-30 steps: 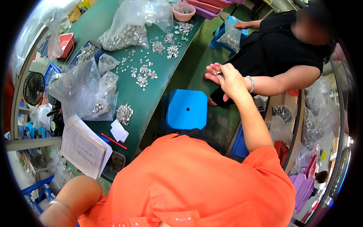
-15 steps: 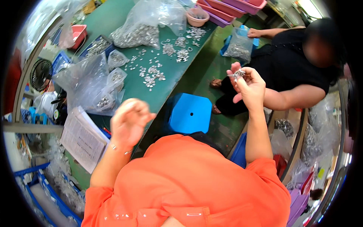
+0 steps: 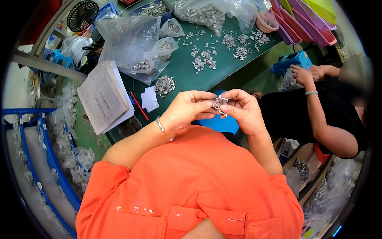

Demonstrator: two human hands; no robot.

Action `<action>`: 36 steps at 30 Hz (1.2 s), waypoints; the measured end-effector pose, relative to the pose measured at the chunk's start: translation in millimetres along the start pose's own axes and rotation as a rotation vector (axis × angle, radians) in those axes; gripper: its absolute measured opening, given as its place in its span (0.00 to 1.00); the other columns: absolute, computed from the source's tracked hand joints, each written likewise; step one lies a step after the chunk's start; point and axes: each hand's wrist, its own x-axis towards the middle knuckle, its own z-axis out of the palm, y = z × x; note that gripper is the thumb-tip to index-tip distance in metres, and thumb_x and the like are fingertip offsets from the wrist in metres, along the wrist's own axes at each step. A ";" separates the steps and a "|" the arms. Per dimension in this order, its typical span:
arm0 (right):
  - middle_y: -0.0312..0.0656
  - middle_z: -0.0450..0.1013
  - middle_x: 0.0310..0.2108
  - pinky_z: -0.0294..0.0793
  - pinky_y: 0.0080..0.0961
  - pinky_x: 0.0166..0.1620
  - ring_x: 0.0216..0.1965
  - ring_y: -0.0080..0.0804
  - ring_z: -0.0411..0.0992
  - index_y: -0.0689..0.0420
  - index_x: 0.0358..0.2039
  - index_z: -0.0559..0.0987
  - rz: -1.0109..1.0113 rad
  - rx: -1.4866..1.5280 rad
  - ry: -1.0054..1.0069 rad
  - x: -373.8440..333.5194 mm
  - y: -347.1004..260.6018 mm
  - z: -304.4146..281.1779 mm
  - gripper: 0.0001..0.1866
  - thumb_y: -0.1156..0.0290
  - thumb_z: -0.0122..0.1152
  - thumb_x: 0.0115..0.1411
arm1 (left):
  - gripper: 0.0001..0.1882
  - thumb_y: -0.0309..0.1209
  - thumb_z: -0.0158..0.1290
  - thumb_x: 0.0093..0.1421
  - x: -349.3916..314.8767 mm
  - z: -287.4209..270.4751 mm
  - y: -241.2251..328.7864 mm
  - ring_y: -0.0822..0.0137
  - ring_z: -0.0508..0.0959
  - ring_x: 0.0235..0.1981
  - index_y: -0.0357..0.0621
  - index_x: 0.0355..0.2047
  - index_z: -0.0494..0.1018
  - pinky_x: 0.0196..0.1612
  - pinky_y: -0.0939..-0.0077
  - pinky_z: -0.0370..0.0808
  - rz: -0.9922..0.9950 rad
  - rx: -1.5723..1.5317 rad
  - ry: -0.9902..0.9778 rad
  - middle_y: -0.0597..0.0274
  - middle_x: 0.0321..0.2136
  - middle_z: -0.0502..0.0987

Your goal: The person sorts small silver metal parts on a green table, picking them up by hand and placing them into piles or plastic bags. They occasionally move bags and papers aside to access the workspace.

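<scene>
In front of my chest my hands have come together over a small cluster of silver metal pieces. My left hand pinches the cluster from the left between thumb and fingers. From the other side my right hand grips it, thumb pressed on the front. The exact kind of piece is too small to make out. Just beyond, on the green table, lie loose flat silver pieces and a heap of small silver parts. Below my hands a blue stool shows in part.
Clear bags of metal parts, an open booklet, a red pen and white paper slips lie on the table. A pink bowl stands near stacked trays. At right a co-worker handles a blue container.
My left hand has moved in to meet the right, which has come down and inward with the pieces. My view has shifted. The co-worker's hands are now at the blue container.
</scene>
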 end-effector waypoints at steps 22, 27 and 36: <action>0.38 0.74 0.29 0.71 0.16 0.27 0.26 0.22 0.72 0.60 0.37 0.76 0.075 0.372 0.147 -1.4 33.2 -29.8 0.05 0.76 0.59 0.60 | 0.11 0.21 0.50 0.62 -16.9 0.2 -11.4 0.63 0.81 0.38 0.28 0.44 0.72 0.40 0.77 0.80 0.127 0.038 0.210 0.50 0.39 0.78; 0.34 0.72 0.29 0.69 0.14 0.28 0.26 0.17 0.70 0.61 0.43 0.77 -0.076 -0.260 0.052 -8.7 21.6 -12.6 0.14 0.82 0.61 0.55 | 0.11 0.21 0.50 0.62 -18.1 1.9 -11.3 0.63 0.81 0.37 0.28 0.44 0.72 0.40 0.78 0.80 0.123 0.051 0.210 0.49 0.39 0.78; 0.35 0.71 0.31 0.68 0.12 0.26 0.25 0.16 0.69 0.65 0.38 0.78 -0.128 -0.403 0.054 -2.8 11.4 0.0 0.06 0.79 0.58 0.59 | 0.12 0.24 0.49 0.64 -21.0 4.3 -11.1 0.63 0.82 0.35 0.28 0.44 0.71 0.38 0.77 0.80 0.053 0.041 0.195 0.49 0.36 0.79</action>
